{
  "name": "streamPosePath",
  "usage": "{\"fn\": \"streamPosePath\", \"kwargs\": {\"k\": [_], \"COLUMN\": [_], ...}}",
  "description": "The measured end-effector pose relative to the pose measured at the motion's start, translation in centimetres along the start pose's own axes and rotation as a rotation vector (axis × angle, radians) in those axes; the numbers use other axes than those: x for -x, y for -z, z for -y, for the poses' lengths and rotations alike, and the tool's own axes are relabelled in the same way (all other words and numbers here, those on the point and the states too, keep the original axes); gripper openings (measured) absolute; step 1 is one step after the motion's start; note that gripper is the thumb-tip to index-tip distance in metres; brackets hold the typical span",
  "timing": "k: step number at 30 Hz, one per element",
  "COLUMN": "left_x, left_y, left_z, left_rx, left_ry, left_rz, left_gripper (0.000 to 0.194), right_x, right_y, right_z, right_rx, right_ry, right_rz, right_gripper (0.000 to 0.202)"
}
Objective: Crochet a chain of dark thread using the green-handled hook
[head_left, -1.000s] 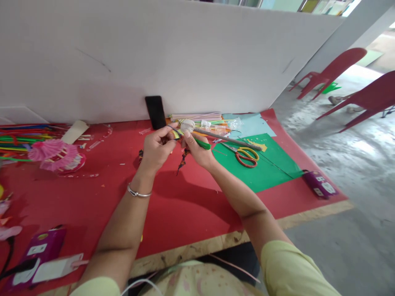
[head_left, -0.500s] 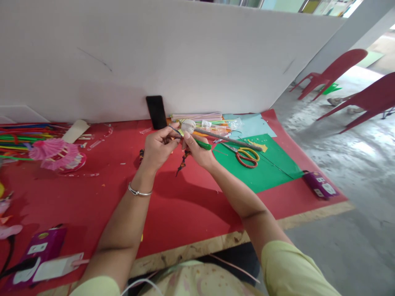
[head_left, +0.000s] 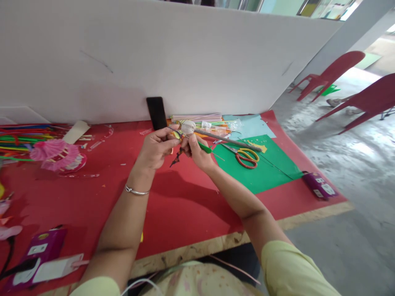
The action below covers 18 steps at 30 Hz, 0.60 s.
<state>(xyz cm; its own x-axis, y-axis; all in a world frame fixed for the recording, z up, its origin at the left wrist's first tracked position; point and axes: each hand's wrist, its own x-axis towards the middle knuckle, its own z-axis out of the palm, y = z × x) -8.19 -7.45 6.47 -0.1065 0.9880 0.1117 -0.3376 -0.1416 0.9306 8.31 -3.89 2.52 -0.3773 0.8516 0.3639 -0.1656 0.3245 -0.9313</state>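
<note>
My left hand (head_left: pixel 157 147) is closed, with thumb and fingers pinching a small yellow and dark piece (head_left: pixel 175 134). My right hand (head_left: pixel 197 152) grips a slim tool with a green handle (head_left: pixel 205 148); its thin tip points toward the pinched piece. Whether the tip touches it I cannot tell. Below the fingers dangles a dark and orange twisted strand (head_left: pixel 177 157). Just behind my hands is a grey stick (head_left: pixel 225 138) with a pale wrapped round head (head_left: pixel 188 127).
Scissors (head_left: pixel 247 158) lie on a green sheet (head_left: pixel 262 176) at the right. A phone (head_left: pixel 156 113) leans on the white board (head_left: pixel 185 61). Pink pleated paper (head_left: pixel 58 153) and coloured sticks (head_left: pixel 24 137) lie left. Purple boxes (head_left: pixel 319 185) sit near both table ends.
My left hand has turned slightly, so more of the yellow piece shows. The dangling strand has swung left and nearer my right fingers. My right hand keeps the green-handled tool.
</note>
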Motion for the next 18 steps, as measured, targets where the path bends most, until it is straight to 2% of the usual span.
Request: {"fn": "streamPosePath", "kwargs": {"k": [3, 5, 7, 10, 12, 14, 16, 18], "left_x": [0.0, 0.0, 0.0, 0.0, 0.1, 0.3, 0.4, 0.4], "left_y": [0.3, 0.5, 0.5, 0.2, -0.2, -0.7, -1.2, -1.4], "left_z": [-0.5, -0.6, -0.4, 0.4, 1.2, 1.9, 2.4, 2.3], "left_rx": [0.025, 0.007, -0.059, -0.28, -0.458, -0.548, -0.465, -0.266], "left_ry": [0.059, 0.053, 0.0, -0.175, -0.318, -0.404, -0.394, -0.276], "left_rz": [0.046, 0.037, -0.003, -0.09, -0.165, -0.211, -0.203, -0.15], "left_gripper": [0.048, 0.049, 0.05, 0.043, 0.037, 0.033, 0.033, 0.038], "right_x": [-0.3, -0.6, -0.8, -0.8, -0.6, -0.3, 0.0, 0.1], "right_y": [0.5, 0.9, 1.2, 1.3, 0.9, 0.4, 0.0, -0.1], "right_z": [-0.6, -0.7, -0.6, -0.1, -0.1, -0.3, -0.6, -1.0], "right_rx": [-0.066, -0.084, -0.063, 0.025, 0.08, 0.161, 0.263, 0.319], "right_ry": [-0.017, -0.012, -0.009, -0.01, 0.019, 0.096, 0.205, 0.315], "right_rz": [0.098, 0.122, 0.153, 0.187, 0.09, -0.054, -0.164, -0.21], "right_gripper": [0.079, 0.078, 0.076, 0.073, 0.07, 0.067, 0.067, 0.067]}}
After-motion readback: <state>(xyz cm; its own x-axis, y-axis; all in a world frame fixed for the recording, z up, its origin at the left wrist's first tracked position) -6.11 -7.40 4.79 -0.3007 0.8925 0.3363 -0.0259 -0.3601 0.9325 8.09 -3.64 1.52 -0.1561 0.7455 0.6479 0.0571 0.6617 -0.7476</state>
